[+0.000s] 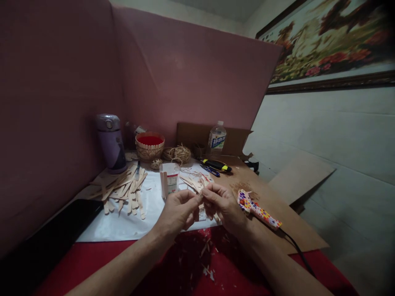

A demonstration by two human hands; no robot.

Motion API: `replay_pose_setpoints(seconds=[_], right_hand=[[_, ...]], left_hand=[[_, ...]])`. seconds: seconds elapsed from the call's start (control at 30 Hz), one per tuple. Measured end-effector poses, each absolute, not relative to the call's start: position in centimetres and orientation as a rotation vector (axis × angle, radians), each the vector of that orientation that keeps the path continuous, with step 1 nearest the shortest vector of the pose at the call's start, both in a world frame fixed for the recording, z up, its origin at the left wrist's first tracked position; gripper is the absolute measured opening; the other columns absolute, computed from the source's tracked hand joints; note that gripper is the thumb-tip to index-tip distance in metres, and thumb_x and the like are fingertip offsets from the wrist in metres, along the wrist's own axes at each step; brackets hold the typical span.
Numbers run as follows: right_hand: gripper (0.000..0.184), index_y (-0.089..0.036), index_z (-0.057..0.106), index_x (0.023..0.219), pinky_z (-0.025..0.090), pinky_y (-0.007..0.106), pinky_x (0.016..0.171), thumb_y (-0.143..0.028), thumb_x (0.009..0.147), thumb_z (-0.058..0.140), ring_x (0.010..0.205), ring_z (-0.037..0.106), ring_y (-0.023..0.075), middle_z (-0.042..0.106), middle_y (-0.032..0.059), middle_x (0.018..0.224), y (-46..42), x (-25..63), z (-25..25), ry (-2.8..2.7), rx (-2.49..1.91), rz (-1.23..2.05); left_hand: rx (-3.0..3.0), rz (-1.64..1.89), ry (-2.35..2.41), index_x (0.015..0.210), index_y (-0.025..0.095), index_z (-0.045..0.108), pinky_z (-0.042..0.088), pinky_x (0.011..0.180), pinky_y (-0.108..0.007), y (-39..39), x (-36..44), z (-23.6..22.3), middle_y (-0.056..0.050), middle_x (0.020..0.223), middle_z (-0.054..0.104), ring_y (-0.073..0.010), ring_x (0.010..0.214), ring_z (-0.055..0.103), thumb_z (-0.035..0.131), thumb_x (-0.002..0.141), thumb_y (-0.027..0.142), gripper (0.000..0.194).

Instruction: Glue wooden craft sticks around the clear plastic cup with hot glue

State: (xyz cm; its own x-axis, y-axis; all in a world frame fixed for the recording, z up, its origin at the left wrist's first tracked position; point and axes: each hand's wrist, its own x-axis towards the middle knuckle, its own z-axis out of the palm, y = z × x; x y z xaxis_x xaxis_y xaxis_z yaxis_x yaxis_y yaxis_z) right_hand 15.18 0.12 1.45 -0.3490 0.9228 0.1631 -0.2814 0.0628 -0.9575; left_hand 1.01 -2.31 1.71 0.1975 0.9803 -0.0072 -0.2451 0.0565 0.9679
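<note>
My left hand (182, 206) and my right hand (224, 206) meet fingertip to fingertip above the front of the white sheet (151, 224). Both are closed in a pinch; whatever lies between the fingertips is too small and covered to make out. Just behind my left hand stands a clear plastic cup (173, 183) with a printed label and a wooden craft stick upright on its left side. More craft sticks (191, 183) lie behind the hands, partly hidden by them. To the right of my right hand rests a flower-patterned glue gun (262, 214) with a black cord.
A pile of craft sticks (123, 191) lies left, near a purple bottle (111, 144) and a dark flat device (77, 218). Behind are a red-lined bowl (150, 153), twine (180, 154), a clear bottle (217, 139) and a yellow-black cutter (217, 165). Cardboard (290, 238) covers the right side.
</note>
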Motion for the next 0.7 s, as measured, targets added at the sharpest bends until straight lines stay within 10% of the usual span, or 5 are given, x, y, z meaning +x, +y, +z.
replay_pose_setpoints(seconds=[0.43,0.7], right_hand=[[0.030,-0.016,0.058,0.063,0.032,0.017,0.033,-0.041,0.072,0.074,0.035,0.036,0.0041,0.045,-0.0072,0.048,0.42,15.18,1.54,-1.239,-0.727,1.505],[0.031,-0.017,0.056,0.064,0.034,0.017,0.035,-0.041,0.074,0.073,0.037,0.037,0.0047,0.047,-0.0067,0.048,0.11,15.05,1.58,-1.329,-0.768,1.458]], left_hand=[[1.075,1.136,0.890,0.063,0.013,0.060,0.018,0.036,-0.018,-2.77,1.07,2.36,0.000,0.051,0.059,-0.0030,0.031,0.035,0.060,0.065,0.025,0.012],[1.094,1.135,0.935,0.061,0.015,0.056,0.015,0.034,-0.019,-2.40,0.83,2.00,0.002,0.042,0.053,-0.0034,0.029,0.030,0.070,0.068,0.051,0.039]])
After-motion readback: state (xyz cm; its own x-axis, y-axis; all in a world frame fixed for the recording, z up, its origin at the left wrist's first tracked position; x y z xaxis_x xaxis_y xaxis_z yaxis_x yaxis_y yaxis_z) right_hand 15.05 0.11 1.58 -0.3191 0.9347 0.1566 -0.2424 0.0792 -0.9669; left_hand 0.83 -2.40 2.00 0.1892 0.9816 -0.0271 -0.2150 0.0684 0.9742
